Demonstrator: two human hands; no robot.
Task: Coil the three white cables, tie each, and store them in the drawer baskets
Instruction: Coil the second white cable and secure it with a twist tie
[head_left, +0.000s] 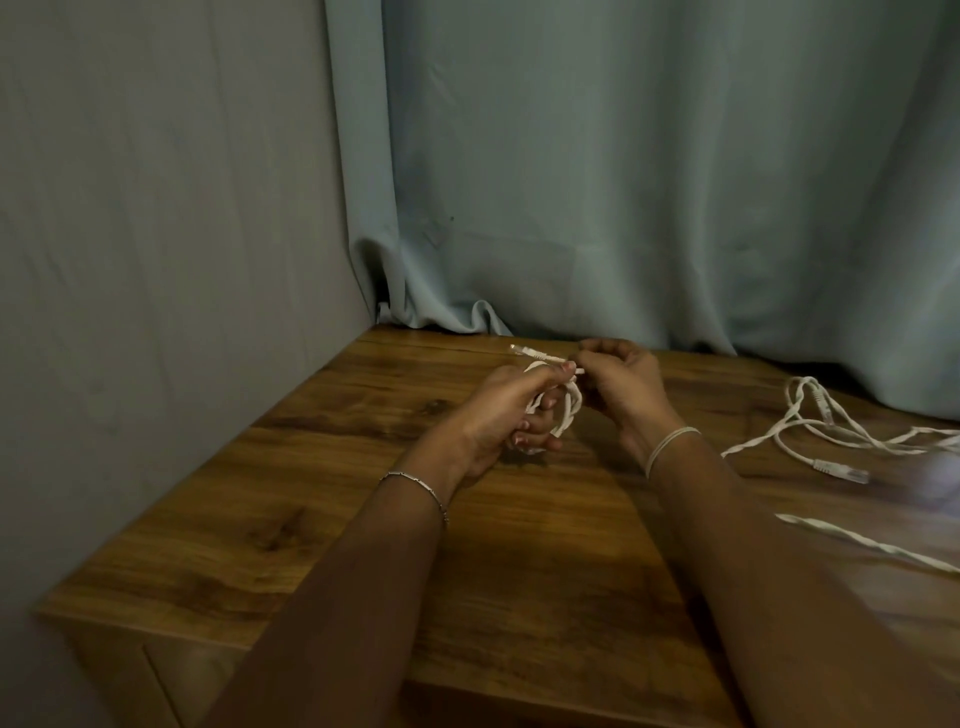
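1. A coiled white cable (565, 415) is held between both hands, above the far part of the tabletop (322, 519), nearer its far left corner than its right edge.
2. The coil is gripped by the left hand (496, 418), whose fingers are curled through and around the small loops.
3. The cable's free tail is pinched by the right hand (621, 384), fingers curled, just beside the left thumb.
4. From that pinch, a short straight length is seen pointing left and away, ending in a clear plug (519, 351).
5. The cable is thin, white and twisted-looking; the loops are drawn into a tight, narrow bundle, partly hidden by the left fingers.
6. Pale bands (670, 446) are worn on the right wrist, and a thin bracelet (415, 486) on the left.
7. Loose white cabling (789, 421) is spread uncoiled toward the right edge of the tabletop, well apart from the hands, with a clear plug visible on it; how many cables it makes up cannot be told.
8. A further white strand (872, 545) is laid nearer the front, running off the right edge.
9. A grey-blue curtain (623, 182) is hung behind the far edge.
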